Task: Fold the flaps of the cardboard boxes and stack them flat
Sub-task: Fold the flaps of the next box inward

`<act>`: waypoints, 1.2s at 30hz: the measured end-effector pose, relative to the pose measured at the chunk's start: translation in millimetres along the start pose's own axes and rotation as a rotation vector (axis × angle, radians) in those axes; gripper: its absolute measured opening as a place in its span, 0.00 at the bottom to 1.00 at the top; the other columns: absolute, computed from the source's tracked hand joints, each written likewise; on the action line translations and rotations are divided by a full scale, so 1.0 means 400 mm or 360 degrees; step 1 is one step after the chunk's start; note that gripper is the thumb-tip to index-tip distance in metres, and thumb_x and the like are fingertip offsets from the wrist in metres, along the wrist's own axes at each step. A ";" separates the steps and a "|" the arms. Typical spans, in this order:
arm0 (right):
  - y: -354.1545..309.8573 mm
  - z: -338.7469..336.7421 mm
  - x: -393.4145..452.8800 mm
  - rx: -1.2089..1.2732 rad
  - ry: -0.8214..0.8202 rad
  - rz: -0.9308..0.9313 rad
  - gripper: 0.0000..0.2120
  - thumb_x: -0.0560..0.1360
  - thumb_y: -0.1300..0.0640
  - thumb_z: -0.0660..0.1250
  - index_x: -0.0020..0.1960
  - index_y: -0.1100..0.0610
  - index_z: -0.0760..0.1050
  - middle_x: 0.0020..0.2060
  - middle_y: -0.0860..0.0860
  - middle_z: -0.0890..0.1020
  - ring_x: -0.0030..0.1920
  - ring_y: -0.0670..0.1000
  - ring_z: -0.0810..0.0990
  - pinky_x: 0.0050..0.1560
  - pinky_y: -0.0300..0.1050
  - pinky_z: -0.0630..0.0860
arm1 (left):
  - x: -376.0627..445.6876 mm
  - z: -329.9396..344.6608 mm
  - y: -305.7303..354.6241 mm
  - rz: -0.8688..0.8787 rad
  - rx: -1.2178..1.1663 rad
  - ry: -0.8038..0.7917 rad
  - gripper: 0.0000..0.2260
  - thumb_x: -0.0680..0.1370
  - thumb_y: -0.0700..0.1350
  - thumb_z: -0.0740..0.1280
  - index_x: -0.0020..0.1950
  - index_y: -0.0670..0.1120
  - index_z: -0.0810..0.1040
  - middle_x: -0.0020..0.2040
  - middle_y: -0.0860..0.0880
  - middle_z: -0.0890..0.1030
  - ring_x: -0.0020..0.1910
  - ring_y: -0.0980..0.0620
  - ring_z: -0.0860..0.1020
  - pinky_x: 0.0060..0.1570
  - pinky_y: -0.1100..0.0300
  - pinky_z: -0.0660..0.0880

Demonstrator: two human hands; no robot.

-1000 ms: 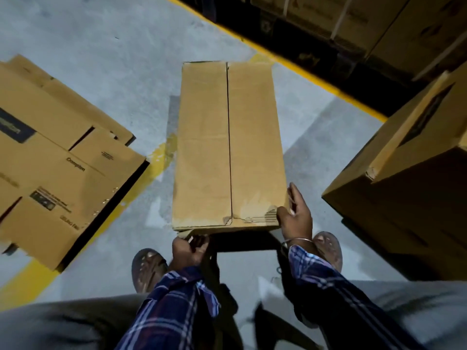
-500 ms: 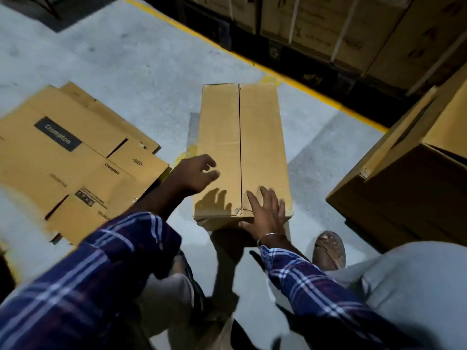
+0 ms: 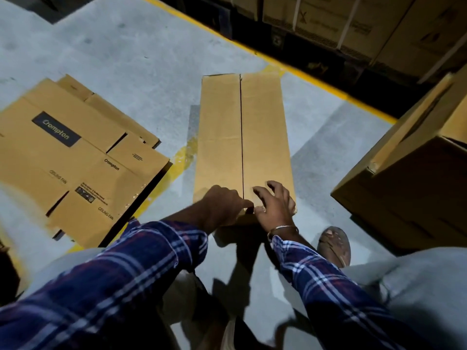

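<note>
A long plain cardboard box [image 3: 219, 137] stands on the concrete floor ahead of me, its two top flaps closed with a dark seam down the middle. My left hand [image 3: 222, 203] is on the near end of the left flap, fingers bunched together at the seam. My right hand [image 3: 274, 205] rests arched on the near end of the right flap with its fingers spread. Their fingertips nearly meet at the seam's near end. To the left lies a stack of flattened printed boxes [image 3: 75, 157].
A large open carton [image 3: 409, 188] stands close on the right. A yellow floor line [image 3: 328, 87] runs behind the box, with strapped cartons [image 3: 328, 18] on racking beyond it. My sandalled foot [image 3: 333, 243] is by the box's near right corner.
Both hands rose from the box's near bottom edge to its top. My left hand swung in from the left onto the seam, and my flat right hand arched up.
</note>
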State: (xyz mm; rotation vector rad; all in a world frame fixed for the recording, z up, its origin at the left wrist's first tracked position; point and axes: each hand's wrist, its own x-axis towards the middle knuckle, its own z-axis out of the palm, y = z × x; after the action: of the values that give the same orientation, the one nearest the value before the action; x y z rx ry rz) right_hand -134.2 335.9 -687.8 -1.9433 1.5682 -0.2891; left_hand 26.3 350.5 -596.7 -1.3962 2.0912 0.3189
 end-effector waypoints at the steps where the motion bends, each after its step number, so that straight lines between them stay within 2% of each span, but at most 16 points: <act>1: 0.001 -0.005 0.004 0.0002 0.0009 0.0028 0.28 0.68 0.60 0.71 0.67 0.44 0.76 0.72 0.48 0.65 0.73 0.53 0.60 0.71 0.54 0.58 | 0.004 -0.009 0.004 0.0001 0.0071 0.0003 0.20 0.84 0.53 0.59 0.77 0.62 0.64 0.61 0.44 0.79 0.56 0.41 0.82 0.46 0.51 0.69; 4: 0.006 -0.015 0.012 0.0029 0.0041 0.0058 0.30 0.68 0.66 0.68 0.68 0.47 0.76 0.71 0.48 0.68 0.72 0.52 0.63 0.70 0.54 0.60 | 0.018 -0.039 0.000 -0.0010 0.0189 0.0028 0.17 0.84 0.51 0.60 0.73 0.56 0.69 0.61 0.45 0.80 0.57 0.42 0.82 0.45 0.52 0.68; 7: 0.008 -0.013 0.013 0.0039 0.0072 0.0061 0.28 0.69 0.66 0.68 0.67 0.49 0.76 0.70 0.48 0.69 0.72 0.52 0.64 0.71 0.56 0.62 | 0.014 -0.058 -0.017 -0.0109 0.0163 -0.0039 0.18 0.82 0.56 0.62 0.71 0.55 0.69 0.61 0.45 0.81 0.56 0.42 0.82 0.46 0.52 0.70; 10: 0.004 -0.002 0.016 0.0038 0.0125 0.0106 0.23 0.72 0.60 0.69 0.66 0.48 0.77 0.69 0.48 0.70 0.72 0.53 0.65 0.69 0.56 0.62 | -0.022 -0.110 -0.052 -0.0326 -0.0005 -0.0127 0.27 0.78 0.68 0.62 0.70 0.52 0.74 0.62 0.45 0.80 0.59 0.42 0.80 0.49 0.51 0.71; 12: -0.004 0.007 0.019 -0.0009 0.0135 0.0133 0.21 0.74 0.52 0.69 0.66 0.47 0.76 0.69 0.47 0.69 0.71 0.53 0.64 0.68 0.56 0.62 | -0.063 -0.144 -0.099 -0.0504 -0.0099 -0.0151 0.30 0.78 0.72 0.60 0.66 0.50 0.76 0.61 0.45 0.80 0.60 0.43 0.80 0.51 0.51 0.71; 16: -0.005 0.023 0.018 -0.0062 0.0146 0.0135 0.22 0.73 0.49 0.69 0.67 0.47 0.75 0.69 0.48 0.68 0.70 0.53 0.64 0.67 0.56 0.62 | -0.160 -0.106 -0.274 -0.0872 -0.0351 -0.0130 0.30 0.76 0.71 0.65 0.64 0.48 0.77 0.60 0.44 0.81 0.59 0.43 0.81 0.56 0.51 0.75; 18: -0.003 0.027 0.018 -0.0051 0.0166 0.0124 0.23 0.72 0.49 0.69 0.67 0.48 0.75 0.68 0.48 0.68 0.70 0.53 0.64 0.67 0.56 0.62 | -0.186 -0.051 -0.337 -0.0996 -0.0365 -0.0195 0.25 0.77 0.64 0.69 0.65 0.48 0.77 0.58 0.44 0.81 0.57 0.43 0.81 0.59 0.48 0.77; 20: -0.006 0.031 0.018 -0.0042 0.0183 0.0134 0.23 0.72 0.49 0.69 0.67 0.48 0.75 0.68 0.49 0.68 0.70 0.53 0.64 0.68 0.56 0.62 | -0.192 0.013 -0.363 -0.1115 -0.0361 -0.0259 0.21 0.78 0.60 0.69 0.62 0.46 0.75 0.57 0.44 0.79 0.59 0.42 0.80 0.56 0.49 0.77; 21: -0.008 0.033 0.017 -0.0045 0.0188 0.0140 0.23 0.72 0.49 0.70 0.67 0.48 0.75 0.68 0.49 0.68 0.70 0.53 0.63 0.68 0.56 0.62 | -0.177 0.048 -0.370 -0.1162 -0.0426 -0.0277 0.23 0.77 0.61 0.70 0.62 0.46 0.76 0.57 0.44 0.79 0.58 0.42 0.80 0.55 0.50 0.77; 24: -0.009 0.042 0.015 -0.0104 0.0191 0.0125 0.25 0.72 0.45 0.70 0.68 0.48 0.73 0.69 0.49 0.67 0.71 0.53 0.63 0.68 0.56 0.62 | -0.111 0.156 -0.348 -0.1205 -0.0903 -0.0402 0.33 0.73 0.74 0.65 0.58 0.46 0.82 0.53 0.45 0.82 0.52 0.45 0.79 0.57 0.49 0.76; 26: -0.007 0.042 0.017 -0.0130 0.0189 0.0118 0.26 0.73 0.43 0.69 0.69 0.47 0.72 0.69 0.49 0.66 0.71 0.53 0.62 0.68 0.56 0.62 | -0.041 0.229 -0.334 -0.1254 -0.1462 -0.0410 0.34 0.76 0.73 0.62 0.55 0.43 0.83 0.53 0.43 0.83 0.53 0.44 0.81 0.58 0.50 0.75; 28: -0.005 0.042 0.021 -0.0147 0.0164 0.0125 0.28 0.73 0.40 0.68 0.70 0.46 0.70 0.69 0.48 0.65 0.71 0.53 0.61 0.68 0.57 0.62 | 0.008 0.259 -0.300 -0.1315 -0.2008 -0.0216 0.38 0.75 0.72 0.65 0.64 0.38 0.79 0.60 0.38 0.82 0.58 0.39 0.81 0.59 0.49 0.77; 29: -0.004 0.043 0.024 -0.0151 0.0146 0.0128 0.29 0.73 0.39 0.68 0.72 0.45 0.69 0.69 0.48 0.64 0.71 0.53 0.60 0.68 0.57 0.62 | 0.031 0.270 -0.279 -0.1298 -0.2237 -0.0091 0.37 0.74 0.70 0.68 0.67 0.40 0.75 0.61 0.38 0.80 0.57 0.39 0.80 0.57 0.51 0.79; 31: -0.002 0.043 0.024 -0.0158 0.0110 0.0116 0.31 0.74 0.38 0.67 0.74 0.44 0.67 0.70 0.48 0.63 0.72 0.54 0.59 0.68 0.58 0.61 | 0.074 0.303 -0.244 -0.1196 -0.2496 0.0134 0.26 0.77 0.57 0.70 0.70 0.47 0.68 0.59 0.38 0.80 0.52 0.42 0.80 0.46 0.57 0.81; 34: 0.002 0.051 0.018 -0.0216 0.0090 0.0065 0.31 0.74 0.36 0.65 0.74 0.43 0.67 0.71 0.50 0.61 0.73 0.56 0.57 0.70 0.60 0.60 | 0.092 0.318 -0.204 -0.1255 -0.2549 0.0349 0.28 0.78 0.46 0.65 0.78 0.54 0.64 0.62 0.41 0.80 0.55 0.39 0.80 0.51 0.49 0.79; 36: -0.007 0.052 0.017 -0.0256 0.0115 0.0068 0.31 0.74 0.35 0.65 0.74 0.44 0.67 0.71 0.51 0.62 0.72 0.56 0.57 0.69 0.59 0.60 | 0.117 0.369 -0.220 -0.1231 -0.2619 0.0306 0.29 0.76 0.46 0.66 0.77 0.53 0.66 0.63 0.40 0.80 0.56 0.38 0.80 0.51 0.46 0.78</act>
State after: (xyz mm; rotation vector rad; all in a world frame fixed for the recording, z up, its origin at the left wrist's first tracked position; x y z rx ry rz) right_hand -119.1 336.6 -704.1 -2.0376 1.7243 -0.2236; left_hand 143.7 352.6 -730.7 -2.9627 0.8943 1.8003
